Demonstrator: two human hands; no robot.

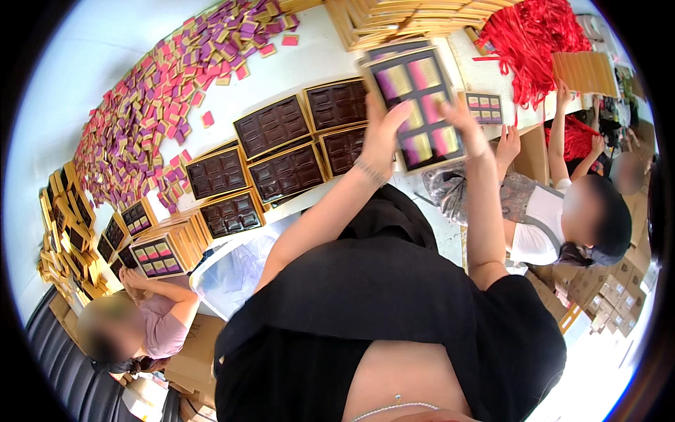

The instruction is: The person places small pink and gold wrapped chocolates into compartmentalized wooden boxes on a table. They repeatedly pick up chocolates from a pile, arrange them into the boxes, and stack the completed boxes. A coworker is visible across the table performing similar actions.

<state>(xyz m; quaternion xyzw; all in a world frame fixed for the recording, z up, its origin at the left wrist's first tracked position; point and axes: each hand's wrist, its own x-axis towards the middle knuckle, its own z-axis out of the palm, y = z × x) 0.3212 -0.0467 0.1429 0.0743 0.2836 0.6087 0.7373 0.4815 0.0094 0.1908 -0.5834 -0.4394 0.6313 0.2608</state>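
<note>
Both hands are raised over the table's front edge with a gold-rimmed box tilted between them. In its dark tray sit several small pieces wrapped in pink, purple and gold. My left hand grips the box's left side, thumb over its face. My right hand holds the opposite side with the thumb at its edge. Part of another dark-faced box shows just behind its top; I cannot tell whether it is held too. Left of my hands, gold-edged boxes with glossy dark brown moulded inserts stand in stacked rows.
A wide heap of wrapped pieces covers the white table's far left. Stacked wooden-coloured frames and red ribbons lie at the back. A co-worker handles filled boxes at left; other people work at right.
</note>
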